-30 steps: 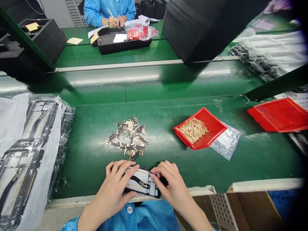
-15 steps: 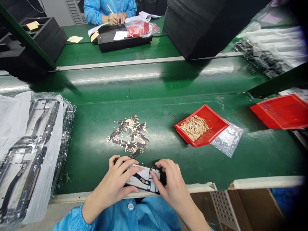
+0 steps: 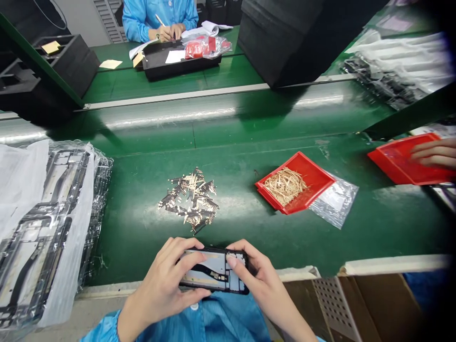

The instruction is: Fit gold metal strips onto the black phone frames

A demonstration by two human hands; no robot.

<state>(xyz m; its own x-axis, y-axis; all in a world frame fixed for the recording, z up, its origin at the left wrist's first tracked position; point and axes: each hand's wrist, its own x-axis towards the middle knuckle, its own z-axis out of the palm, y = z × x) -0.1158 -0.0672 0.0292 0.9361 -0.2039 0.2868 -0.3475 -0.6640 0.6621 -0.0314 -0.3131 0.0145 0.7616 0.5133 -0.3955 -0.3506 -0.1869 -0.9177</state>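
Between my two hands, at the front edge of the green bench, is a phone frame (image 3: 217, 262) with a silvery inner plate and a black flex cable (image 3: 206, 271) across it. My left hand (image 3: 169, 273) grips its left end, fingers on the far edge and thumb along the near edge. At the right end, my right hand (image 3: 254, 270) holds it, the thumb resting on the inner face and the fingers curled behind the far corner. Just beyond lies a loose pile of small black and gold strips (image 3: 192, 197).
A red bin (image 3: 318, 183) of thin tan strips sits on a clear plastic bag (image 3: 340, 202). Stacked trays of phone frames (image 3: 53, 228) stand left. Another person's hand (image 3: 436, 153) reaches into a second red bin (image 3: 395, 159). Someone writes across the bench beside a black tray (image 3: 156, 61).
The phone frame has been lifted and tilted towards me, and both hands now grip its ends. At the far right, another person's hand has appeared at the second red bin.
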